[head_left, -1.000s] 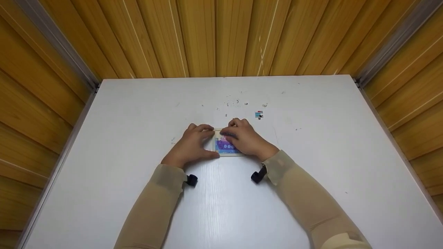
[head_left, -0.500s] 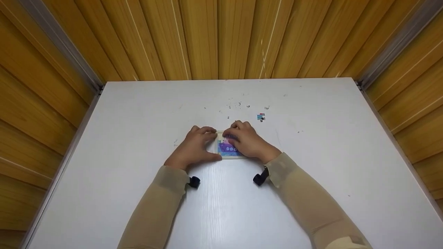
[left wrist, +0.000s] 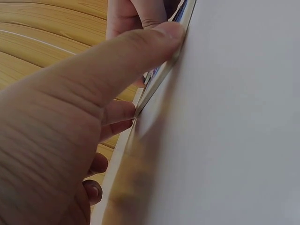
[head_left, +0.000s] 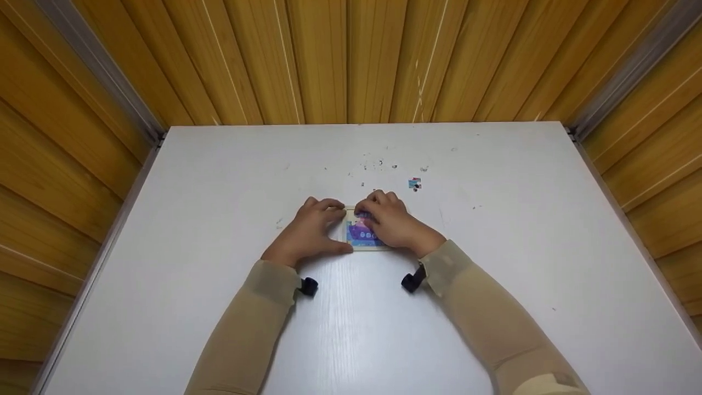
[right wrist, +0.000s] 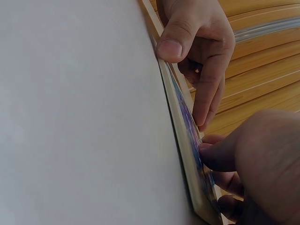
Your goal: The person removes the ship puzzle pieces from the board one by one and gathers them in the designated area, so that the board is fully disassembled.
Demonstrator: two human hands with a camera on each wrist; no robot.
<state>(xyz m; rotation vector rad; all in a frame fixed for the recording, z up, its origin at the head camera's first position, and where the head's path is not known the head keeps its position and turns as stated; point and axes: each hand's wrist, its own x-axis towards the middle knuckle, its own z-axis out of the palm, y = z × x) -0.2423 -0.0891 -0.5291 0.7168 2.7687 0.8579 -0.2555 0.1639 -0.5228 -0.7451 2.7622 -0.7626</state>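
Note:
A small jigsaw puzzle (head_left: 362,235) with a purple boat picture lies flat in a pale frame (head_left: 368,249) on the white table. My left hand (head_left: 310,230) grips the frame's left end, thumb at the near edge and fingertips at the far corner. In the left wrist view that thumb (left wrist: 154,44) presses the frame's rim. Over the puzzle's right part, my right hand (head_left: 392,222) has its fingers curled down. Between its thumb and index finger shows a dark blue puzzle piece (head_left: 364,215), mostly hidden. The right thumb (right wrist: 218,154) touches the picture in the right wrist view.
One loose puzzle piece (head_left: 414,184), blue with some red, lies beyond my right hand. Small dark marks (head_left: 380,163) dot the far part of the table (head_left: 230,164). Yellow wooden panels (head_left: 318,60) stand behind the table and at both sides.
The whole head view has shifted slightly. Both hands keep nearly the same places on the puzzle and its frame.

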